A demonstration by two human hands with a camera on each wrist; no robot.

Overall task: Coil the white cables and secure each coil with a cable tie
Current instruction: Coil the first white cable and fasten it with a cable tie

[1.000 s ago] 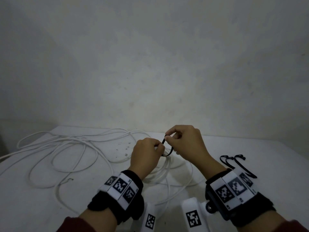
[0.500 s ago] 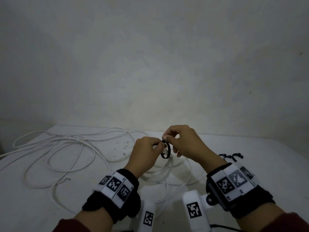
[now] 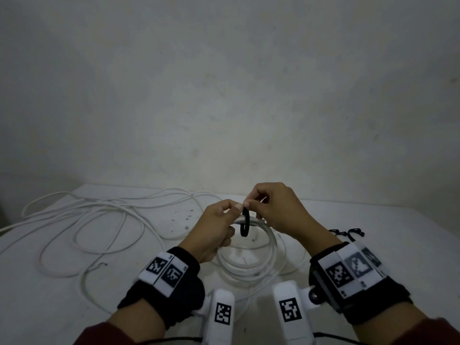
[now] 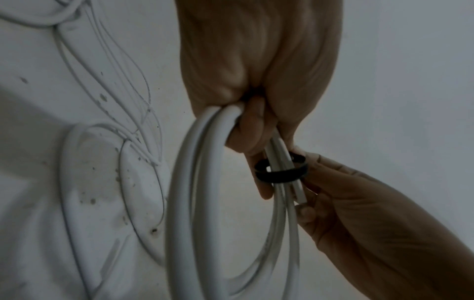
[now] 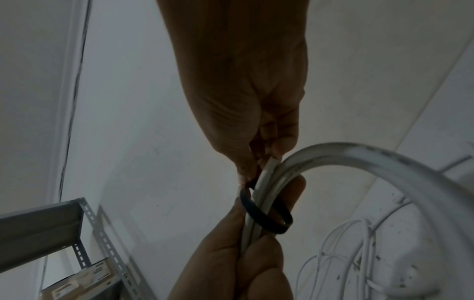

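Note:
My left hand [image 3: 219, 220] grips the top of a white cable coil [image 3: 270, 247] and holds it above the table, its lower loops hanging down. A black cable tie [image 3: 245, 226] forms a loose loop around the bundled strands [image 4: 278, 162] just right of my left fingers. My right hand [image 3: 271, 207] pinches the tie at its top with thumb and forefinger. In the right wrist view the black tie [image 5: 266, 219] circles the white cable [image 5: 261, 194] between both hands. More white cable [image 3: 99, 220] lies loose and spread over the table's left side.
Two spare black cable ties [image 3: 348, 232] lie on the white table [image 3: 398, 240] behind my right wrist. A plain wall rises behind the table. A grey metal shelf frame [image 5: 84, 223] shows in the right wrist view.
The black tie went from an open curve between my fingers to a closed loop around the coil's strands. Both hands rose slightly with the coil and stayed close together.

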